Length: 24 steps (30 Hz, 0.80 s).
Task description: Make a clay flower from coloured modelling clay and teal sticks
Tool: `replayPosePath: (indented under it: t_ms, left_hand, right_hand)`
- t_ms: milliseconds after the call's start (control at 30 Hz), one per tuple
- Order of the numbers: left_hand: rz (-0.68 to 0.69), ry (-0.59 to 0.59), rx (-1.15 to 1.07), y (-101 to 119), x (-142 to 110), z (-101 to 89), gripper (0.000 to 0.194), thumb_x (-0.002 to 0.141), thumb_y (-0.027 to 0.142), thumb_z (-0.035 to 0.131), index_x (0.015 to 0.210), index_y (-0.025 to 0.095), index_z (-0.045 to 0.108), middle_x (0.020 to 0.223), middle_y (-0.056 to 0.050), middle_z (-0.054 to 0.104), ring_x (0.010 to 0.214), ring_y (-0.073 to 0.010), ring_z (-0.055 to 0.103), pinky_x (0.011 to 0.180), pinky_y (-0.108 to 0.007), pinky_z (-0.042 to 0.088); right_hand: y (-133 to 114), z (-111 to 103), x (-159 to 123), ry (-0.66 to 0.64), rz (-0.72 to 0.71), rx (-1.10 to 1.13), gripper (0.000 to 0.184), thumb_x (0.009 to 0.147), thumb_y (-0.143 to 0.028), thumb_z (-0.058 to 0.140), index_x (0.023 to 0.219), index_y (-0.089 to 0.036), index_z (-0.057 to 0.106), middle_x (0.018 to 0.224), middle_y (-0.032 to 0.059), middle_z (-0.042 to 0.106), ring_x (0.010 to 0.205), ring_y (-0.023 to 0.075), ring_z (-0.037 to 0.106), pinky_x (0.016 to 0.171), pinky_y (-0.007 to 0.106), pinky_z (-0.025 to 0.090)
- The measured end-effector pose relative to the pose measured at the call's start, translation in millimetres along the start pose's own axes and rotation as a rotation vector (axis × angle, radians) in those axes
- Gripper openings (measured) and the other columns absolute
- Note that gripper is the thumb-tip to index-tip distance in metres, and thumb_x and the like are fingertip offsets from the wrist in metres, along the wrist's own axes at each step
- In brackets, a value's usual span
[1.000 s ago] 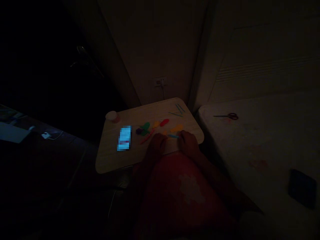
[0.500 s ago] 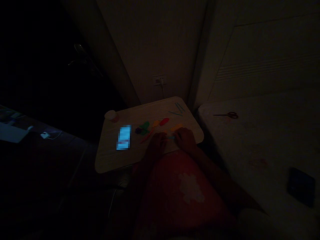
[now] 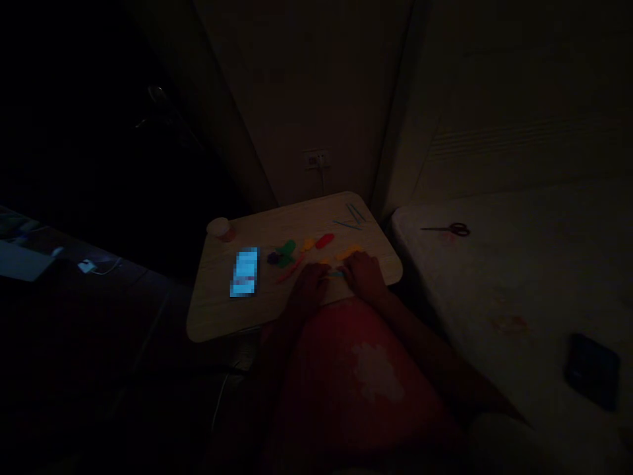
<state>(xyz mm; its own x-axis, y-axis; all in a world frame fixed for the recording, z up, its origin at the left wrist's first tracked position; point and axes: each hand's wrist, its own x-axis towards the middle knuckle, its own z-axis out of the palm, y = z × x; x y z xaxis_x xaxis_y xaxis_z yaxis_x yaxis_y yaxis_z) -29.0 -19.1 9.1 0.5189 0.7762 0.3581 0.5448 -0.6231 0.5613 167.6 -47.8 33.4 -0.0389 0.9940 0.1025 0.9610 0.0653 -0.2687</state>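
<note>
Both hands rest near the front edge of a small pale table [image 3: 217, 316], in very dim light. A short light-blue clay piece [image 3: 337, 273] lies between them, its ends reaching the fingertips. My left hand [image 3: 311, 282] has its fingers curled together at the piece's left end. From the other side, my right hand [image 3: 364, 274] bends its fingers down to the right end. An orange strip [image 3: 349, 253] lies just beyond the right hand. Farther in are a red oval piece [image 3: 325, 241], a yellow lump [image 3: 308, 245], green pieces [image 3: 287, 253] and a reddish strip [image 3: 291, 269].
A lit phone [image 3: 245, 272] lies on the table's left, with a cup [image 3: 220, 229] behind it. Thin sticks [image 3: 354, 214] lie at the back right. Scissors [image 3: 452, 229] and a dark blue object [image 3: 592, 371] are on the pale surface at right. A wall socket [image 3: 316, 159] holds a plug.
The picture is slightly darker. Both hands stay almost in place around the light-blue piece, with only slight finger movement.
</note>
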Motion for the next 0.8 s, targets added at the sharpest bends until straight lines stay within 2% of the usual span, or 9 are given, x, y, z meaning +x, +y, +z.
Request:
replayPosePath:
  t_ms: [100,333,467,600,800]
  left_hand:
    - [0.002,0.000,-0.016,0.1,-0.1,-0.5,0.026,0.094,0.016,0.056,0.118,0.019,0.062,0.114,-0.009,0.068,0.107,-0.0228,0.061,0.098,-0.040,0.051]
    - [0.031,-0.010,0.000,5.3,2.4,-4.8,0.021,0.091,0.015,0.056,0.110,0.019,0.063,0.108,-0.009,0.065,0.105,-0.0238,0.060,0.097,-0.041,0.051]
    - [0.004,0.021,0.002,5.9,3.0,-5.1,0.014,0.093,0.014,0.052,0.100,0.018,0.063,0.101,-0.008,0.066,0.098,-0.0227,0.061,0.093,-0.040,0.052]
    - [-0.010,0.054,0.005,5.9,1.8,-4.5,0.016,0.096,0.017,0.050,0.105,0.017,0.064,0.103,-0.009,0.067,0.098,-0.0225,0.061,0.093,-0.040,0.051]
    - [0.026,0.030,0.038,4.7,1.5,-5.8,0.010,0.094,0.018,0.054,0.096,0.019,0.064,0.099,-0.008,0.065,0.098,-0.0231,0.060,0.094,-0.040,0.051]
  right_hand:
    - [-1.1,0.1,1.8,0.002,-0.012,0.034,0.037,0.107,-0.037,0.038,0.104,-0.016,0.068,0.114,0.0137,0.066,0.108,0.0264,0.055,0.089,0.037,0.035]
    - [-3.7,4.3,1.9,0.016,-0.056,-0.028,0.032,0.103,-0.040,0.049,0.111,-0.016,0.067,0.121,0.0156,0.062,0.115,0.0297,0.051,0.093,0.039,0.034]
    - [-1.5,2.8,4.0,0.035,-0.031,0.036,0.034,0.106,-0.036,0.042,0.102,-0.015,0.068,0.112,0.0141,0.065,0.107,0.0266,0.055,0.089,0.036,0.035]
    - [1.3,2.4,5.8,0.072,-0.024,0.096,0.037,0.107,-0.033,0.038,0.097,-0.014,0.068,0.105,0.0129,0.066,0.102,0.0245,0.056,0.087,0.034,0.035]
    - [0.1,3.3,5.4,0.037,-0.038,0.081,0.036,0.106,-0.036,0.041,0.099,-0.016,0.069,0.107,0.0126,0.066,0.104,0.0252,0.055,0.088,0.035,0.035]
